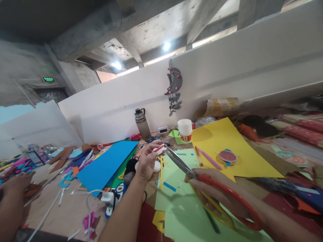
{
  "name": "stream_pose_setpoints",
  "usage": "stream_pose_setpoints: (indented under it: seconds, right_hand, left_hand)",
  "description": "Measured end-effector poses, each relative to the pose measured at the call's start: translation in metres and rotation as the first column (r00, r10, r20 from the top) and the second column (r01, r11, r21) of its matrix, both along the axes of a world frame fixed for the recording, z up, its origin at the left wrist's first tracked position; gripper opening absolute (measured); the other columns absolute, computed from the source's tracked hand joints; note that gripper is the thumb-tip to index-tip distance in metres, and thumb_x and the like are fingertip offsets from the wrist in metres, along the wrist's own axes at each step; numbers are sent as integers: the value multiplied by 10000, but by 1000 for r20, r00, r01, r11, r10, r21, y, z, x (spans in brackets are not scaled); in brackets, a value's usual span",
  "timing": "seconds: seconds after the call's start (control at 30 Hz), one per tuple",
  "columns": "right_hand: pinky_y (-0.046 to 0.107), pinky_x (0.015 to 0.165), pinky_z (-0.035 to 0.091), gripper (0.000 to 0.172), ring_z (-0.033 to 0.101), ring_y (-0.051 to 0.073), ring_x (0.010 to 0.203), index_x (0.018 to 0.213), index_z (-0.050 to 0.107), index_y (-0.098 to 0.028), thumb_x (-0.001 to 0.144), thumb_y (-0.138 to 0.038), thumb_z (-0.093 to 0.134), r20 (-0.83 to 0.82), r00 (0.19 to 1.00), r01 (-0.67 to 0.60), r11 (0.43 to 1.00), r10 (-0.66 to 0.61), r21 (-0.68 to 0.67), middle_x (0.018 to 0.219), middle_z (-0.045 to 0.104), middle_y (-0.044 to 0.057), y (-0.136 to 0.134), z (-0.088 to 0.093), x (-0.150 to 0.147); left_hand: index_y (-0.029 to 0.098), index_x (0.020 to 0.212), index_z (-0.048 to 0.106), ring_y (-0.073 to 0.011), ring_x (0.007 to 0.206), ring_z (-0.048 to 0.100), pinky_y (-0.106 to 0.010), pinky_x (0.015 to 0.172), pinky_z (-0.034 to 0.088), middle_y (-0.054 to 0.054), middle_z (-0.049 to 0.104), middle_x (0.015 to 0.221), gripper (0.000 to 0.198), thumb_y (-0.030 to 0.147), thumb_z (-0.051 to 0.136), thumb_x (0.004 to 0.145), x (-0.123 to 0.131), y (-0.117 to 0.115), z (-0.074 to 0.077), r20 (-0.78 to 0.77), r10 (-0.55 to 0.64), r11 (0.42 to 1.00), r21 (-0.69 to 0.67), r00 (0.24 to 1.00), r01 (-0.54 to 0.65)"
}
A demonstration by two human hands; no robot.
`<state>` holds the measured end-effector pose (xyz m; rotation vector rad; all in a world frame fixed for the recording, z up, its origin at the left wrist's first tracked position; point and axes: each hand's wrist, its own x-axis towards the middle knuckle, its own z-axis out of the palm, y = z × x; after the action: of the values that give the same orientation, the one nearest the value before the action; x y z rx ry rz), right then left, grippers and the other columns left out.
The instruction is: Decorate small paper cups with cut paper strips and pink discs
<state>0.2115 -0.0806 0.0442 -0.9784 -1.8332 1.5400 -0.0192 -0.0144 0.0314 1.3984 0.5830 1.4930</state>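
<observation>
Between the thumb and fingers of my left hand [147, 160] is a small white piece with a red stripe [159, 149], which looks like paper or card. My right hand [207, 185] grips a pair of scissors [180, 162] with one red and one yellow handle loop. The blades point up and left, their tips at the right end of the striped piece. Whether the blades touch it I cannot tell. Below both hands lies light green paper [181, 208] with blue scraps [169, 187] and yellow strips on it.
Blue paper [108, 164] lies left, yellow paper [242, 151] right with markers [210, 158] and a round red piece [227, 156]. Behind stand a bottle [142, 124] and stacked paper cups [185, 129]. A plugged charger [107, 197] sits left of my forearm. Another person's hand [19, 183] is far left.
</observation>
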Motion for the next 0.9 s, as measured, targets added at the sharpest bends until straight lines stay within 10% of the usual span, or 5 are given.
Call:
stream_pose_setpoints:
  seconds: [0.9]
  right_hand:
    - [204,440,400,391,509,94,418,675,432,-196,862,-536,478,9,999,-37,999,37,29,500,545,-28,3,-2,3]
  left_hand:
    - [163,939,699,-195,896,629,-309,779,501,-116,625,1193,236,270,673,731,-8,4,-3,-44,-49,995,-91,998,45]
